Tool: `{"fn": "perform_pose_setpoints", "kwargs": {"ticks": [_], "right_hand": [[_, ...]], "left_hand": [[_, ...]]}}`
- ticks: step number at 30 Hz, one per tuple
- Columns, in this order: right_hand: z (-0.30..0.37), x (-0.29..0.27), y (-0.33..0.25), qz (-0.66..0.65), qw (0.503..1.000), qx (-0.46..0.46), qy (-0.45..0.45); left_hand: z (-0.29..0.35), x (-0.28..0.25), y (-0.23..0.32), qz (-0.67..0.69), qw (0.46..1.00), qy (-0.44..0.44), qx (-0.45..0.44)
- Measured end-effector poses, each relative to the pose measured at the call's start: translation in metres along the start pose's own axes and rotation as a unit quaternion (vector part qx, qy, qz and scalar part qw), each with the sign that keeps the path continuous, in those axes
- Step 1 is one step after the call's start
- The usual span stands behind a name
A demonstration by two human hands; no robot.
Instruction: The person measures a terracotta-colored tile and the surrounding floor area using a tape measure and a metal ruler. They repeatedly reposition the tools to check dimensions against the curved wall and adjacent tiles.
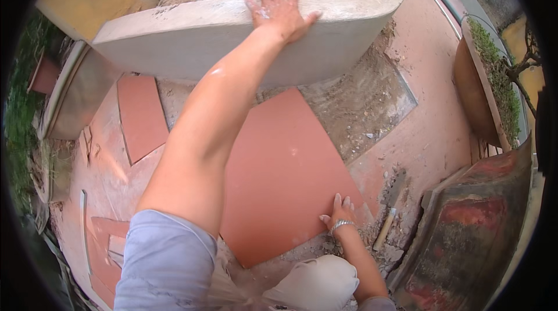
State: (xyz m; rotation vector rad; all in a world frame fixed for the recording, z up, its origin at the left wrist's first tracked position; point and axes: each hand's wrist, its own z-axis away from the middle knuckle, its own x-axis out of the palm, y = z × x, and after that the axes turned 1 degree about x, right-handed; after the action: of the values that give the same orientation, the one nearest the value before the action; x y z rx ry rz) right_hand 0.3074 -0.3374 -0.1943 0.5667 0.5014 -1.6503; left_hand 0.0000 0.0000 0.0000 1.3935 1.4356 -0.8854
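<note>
My left arm stretches forward, and my left hand (278, 12) rests with spread fingers on the top of a low, curved concrete wall (203, 44). Pale dust coats its fingers. Below that arm lies a large reddish tile (285, 177), set at an angle, its near corner toward my knees. The forearm hides part of the tile's left side. At the tile's right edge, my right hand (342, 212) lies open with fingers extended, touching the surface; a metal band circles its wrist. To its right, a trowel (388, 218) with a wooden handle and greyish blade lies on the ground.
Bare sandy ground (354, 108) adjoins the tile's far right side. A narrow cut tile (141, 116) lies to the left, with more tile pieces (104, 241) nearer me. A worn dark planter (471, 229) and a round pot (479, 84) stand on the right.
</note>
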Motion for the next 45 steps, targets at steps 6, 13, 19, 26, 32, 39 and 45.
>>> {"fn": "perform_pose_setpoints", "kwargs": {"ticks": [6, 13, 19, 26, 32, 39, 45], "right_hand": [[0.007, 0.022, -0.036, 0.091, 0.995, 0.046, -0.011], [-0.011, 0.038, -0.027, 0.068, 0.996, 0.049, 0.016], [-0.017, 0.046, -0.020, 0.041, 0.997, 0.061, 0.019], [-0.014, 0.047, -0.024, 0.027, 0.997, 0.059, 0.037], [-0.013, 0.049, -0.029, 0.047, 0.995, 0.077, 0.040], [-0.016, 0.053, -0.022, 0.086, 0.993, 0.059, 0.053], [-0.014, 0.057, -0.019, 0.079, 0.994, 0.044, 0.064]], "left_hand": [[0.190, 0.026, -0.086, 0.112, 0.962, -0.060, 0.243], [0.437, 0.040, -0.199, 0.096, 0.899, -0.412, 0.116], [0.516, 0.062, -0.188, 0.113, 0.930, -0.348, 0.043], [0.528, 0.076, -0.192, 0.095, 0.940, -0.327, 0.033], [0.526, 0.069, -0.196, 0.121, 0.932, -0.342, 0.024], [0.528, 0.072, -0.199, 0.125, 0.939, -0.318, 0.034], [0.530, 0.074, -0.201, 0.125, 0.947, -0.293, 0.039]]}}
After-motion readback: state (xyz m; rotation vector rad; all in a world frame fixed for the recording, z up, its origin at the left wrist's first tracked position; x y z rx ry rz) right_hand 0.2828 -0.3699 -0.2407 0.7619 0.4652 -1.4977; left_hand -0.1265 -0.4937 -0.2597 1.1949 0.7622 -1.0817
